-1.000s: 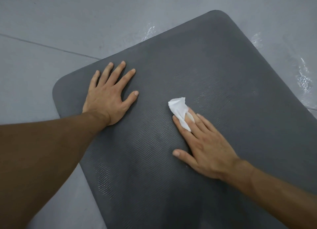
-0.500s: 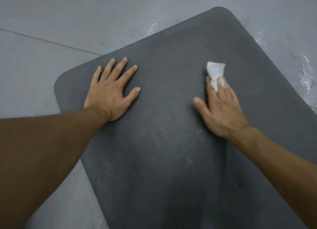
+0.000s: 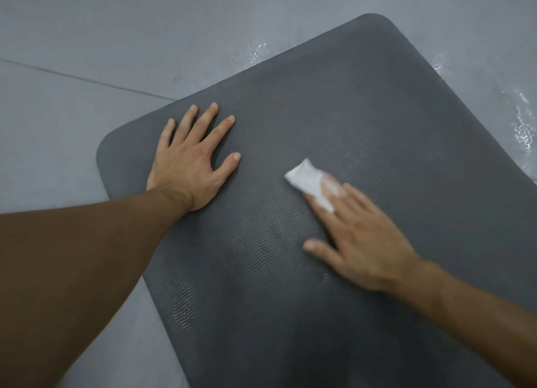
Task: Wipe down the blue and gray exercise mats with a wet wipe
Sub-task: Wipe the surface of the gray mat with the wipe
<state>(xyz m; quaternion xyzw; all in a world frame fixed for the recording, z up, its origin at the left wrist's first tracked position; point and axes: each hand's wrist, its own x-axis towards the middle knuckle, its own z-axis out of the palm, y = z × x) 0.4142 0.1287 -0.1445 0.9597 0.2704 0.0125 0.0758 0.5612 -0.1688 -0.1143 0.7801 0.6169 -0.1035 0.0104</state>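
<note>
A dark gray exercise mat with a rippled texture lies on the floor and fills most of the view. My left hand rests flat on its near left corner, fingers spread. My right hand presses a folded white wet wipe onto the middle of the mat with straight fingers; the wipe sticks out past the fingertips. The right hand is blurred. No blue mat is in view.
Gray floor surrounds the mat, with a seam line running across at the left. Shiny wet streaks mark the floor past the mat's right edge and beyond its far edge.
My right hand has slid the wipe from the mat's far right back toward me and to the left, after sweeping outward before. The left hand has stayed planted.
</note>
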